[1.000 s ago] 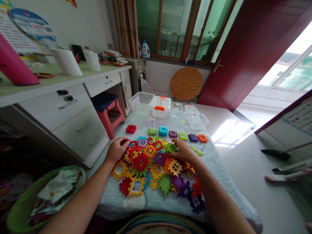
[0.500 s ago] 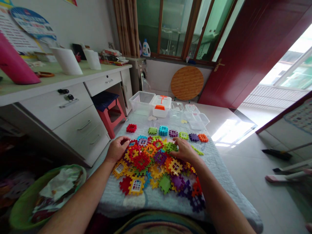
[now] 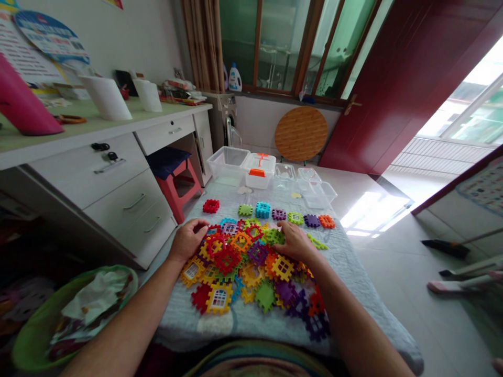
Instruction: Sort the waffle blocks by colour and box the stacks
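Observation:
A heap of colourful interlocking plastic building blocks (image 3: 228, 260) with notched edges lies on the cloth-covered table. At the heap's left edge rests my left hand (image 3: 189, 240), fingers loosely bent and apart from the thumb, with nothing visible in it. My right hand (image 3: 295, 242) reaches over the right side, thumb and fingers spread around a green block (image 3: 275, 236); I cannot see a firm grip on it. Behind the heap stand a red block (image 3: 211, 206), a light-blue block (image 3: 263, 210), an orange block (image 3: 327, 221) and several others in a row.
Clear plastic boxes (image 3: 228, 159) and a lidded box with an orange latch (image 3: 258, 179) stand at the table's far end. A white desk (image 3: 118, 191) and a red stool (image 3: 178, 191) are on the left. A green basket (image 3: 29, 340) sits on the floor.
The view has shifted very slightly. Both hands and the blocks keep their places.

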`<state>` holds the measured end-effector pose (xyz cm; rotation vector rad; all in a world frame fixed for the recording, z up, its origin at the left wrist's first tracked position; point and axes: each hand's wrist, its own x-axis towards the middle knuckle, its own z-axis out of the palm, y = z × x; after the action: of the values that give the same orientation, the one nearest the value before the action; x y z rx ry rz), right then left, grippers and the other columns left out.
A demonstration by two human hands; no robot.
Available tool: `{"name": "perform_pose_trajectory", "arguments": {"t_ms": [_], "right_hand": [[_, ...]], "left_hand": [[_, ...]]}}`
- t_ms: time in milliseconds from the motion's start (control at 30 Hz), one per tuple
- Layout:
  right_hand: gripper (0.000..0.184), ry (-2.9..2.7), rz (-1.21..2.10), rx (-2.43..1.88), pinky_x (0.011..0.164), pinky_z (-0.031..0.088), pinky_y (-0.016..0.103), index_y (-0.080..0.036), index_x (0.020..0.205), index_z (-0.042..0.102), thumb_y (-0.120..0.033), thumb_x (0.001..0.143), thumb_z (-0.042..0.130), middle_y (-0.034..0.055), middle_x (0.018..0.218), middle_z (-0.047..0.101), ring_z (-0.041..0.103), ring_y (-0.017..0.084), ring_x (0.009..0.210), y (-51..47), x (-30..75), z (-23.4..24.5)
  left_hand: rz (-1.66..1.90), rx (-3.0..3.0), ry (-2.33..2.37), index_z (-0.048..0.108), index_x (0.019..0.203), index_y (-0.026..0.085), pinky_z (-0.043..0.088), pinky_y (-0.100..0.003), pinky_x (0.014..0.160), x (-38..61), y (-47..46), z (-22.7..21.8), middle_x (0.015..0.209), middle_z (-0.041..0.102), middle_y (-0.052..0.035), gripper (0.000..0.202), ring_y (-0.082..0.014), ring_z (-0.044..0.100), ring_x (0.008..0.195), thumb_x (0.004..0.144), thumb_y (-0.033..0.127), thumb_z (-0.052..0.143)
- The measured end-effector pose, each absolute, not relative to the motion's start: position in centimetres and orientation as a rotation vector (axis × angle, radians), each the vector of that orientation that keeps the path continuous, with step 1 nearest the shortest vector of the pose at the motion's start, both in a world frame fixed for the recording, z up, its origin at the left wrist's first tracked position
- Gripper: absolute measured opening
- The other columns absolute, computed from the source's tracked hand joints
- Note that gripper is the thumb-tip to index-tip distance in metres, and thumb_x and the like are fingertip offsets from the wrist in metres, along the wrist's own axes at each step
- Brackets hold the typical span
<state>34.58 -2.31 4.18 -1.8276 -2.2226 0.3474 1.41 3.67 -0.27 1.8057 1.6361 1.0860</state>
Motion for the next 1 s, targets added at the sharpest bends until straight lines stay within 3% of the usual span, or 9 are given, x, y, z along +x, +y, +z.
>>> {"name": "perform_pose_trajectory", "arguments": {"t_ms": [200, 400, 533, 1000], "right_hand": [[0.052, -2.232, 0.264, -1.704, 0.087, 0.041, 0.034, -0.015, 0.117, 0.052, -0.027, 0.069, 0.066, 0.0105, 0.106, 0.063, 0.056, 0.024, 0.097, -0.8, 34.6, 6.1], [0.061, -2.346, 0.134, -1.609, 0.089, 0.039, 0.038, -0.017, 0.125, 0.049, -0.031, 0.069, 0.068, 0.0113, 0.117, 0.062, 0.052, 0.028, 0.106, 4.9, 31.0, 8.9], [0.062, -2.464, 0.029, -1.701, 0.090, 0.037, 0.039, -0.018, 0.127, 0.048, -0.034, 0.070, 0.066, 0.0113, 0.127, 0.059, 0.049, 0.030, 0.112, 8.8, 28.0, 8.2], [0.066, -2.599, 0.072, -1.835, 0.089, 0.035, 0.043, -0.018, 0.124, 0.050, -0.039, 0.065, 0.071, 0.0145, 0.121, 0.063, 0.048, 0.035, 0.114, 11.2, 25.9, 5.8]], "left_hand": [[1.093, 1.801, 1.626, 0.068, 0.084, 0.020, 0.051, -0.030, 0.082, 1.5, 3.7, -0.2, 0.086, 0.073, -0.0040, 0.027, -0.0214, 0.066, 0.080, 0.075, 0.042, 0.055], [1.077, 1.771, 1.620, 0.068, 0.087, 0.019, 0.051, -0.031, 0.081, 1.5, 3.6, -0.2, 0.087, 0.072, -0.0042, 0.029, -0.0217, 0.066, 0.080, 0.075, 0.042, 0.055], [1.087, 1.769, 1.611, 0.068, 0.087, 0.017, 0.051, -0.033, 0.081, 1.3, 3.7, -0.3, 0.087, 0.072, -0.0051, 0.031, -0.0220, 0.066, 0.080, 0.075, 0.043, 0.055], [1.101, 1.811, 1.600, 0.069, 0.087, 0.019, 0.050, -0.032, 0.085, 1.1, 3.9, -0.7, 0.088, 0.072, -0.0040, 0.026, -0.0210, 0.066, 0.082, 0.079, 0.039, 0.055]]}}
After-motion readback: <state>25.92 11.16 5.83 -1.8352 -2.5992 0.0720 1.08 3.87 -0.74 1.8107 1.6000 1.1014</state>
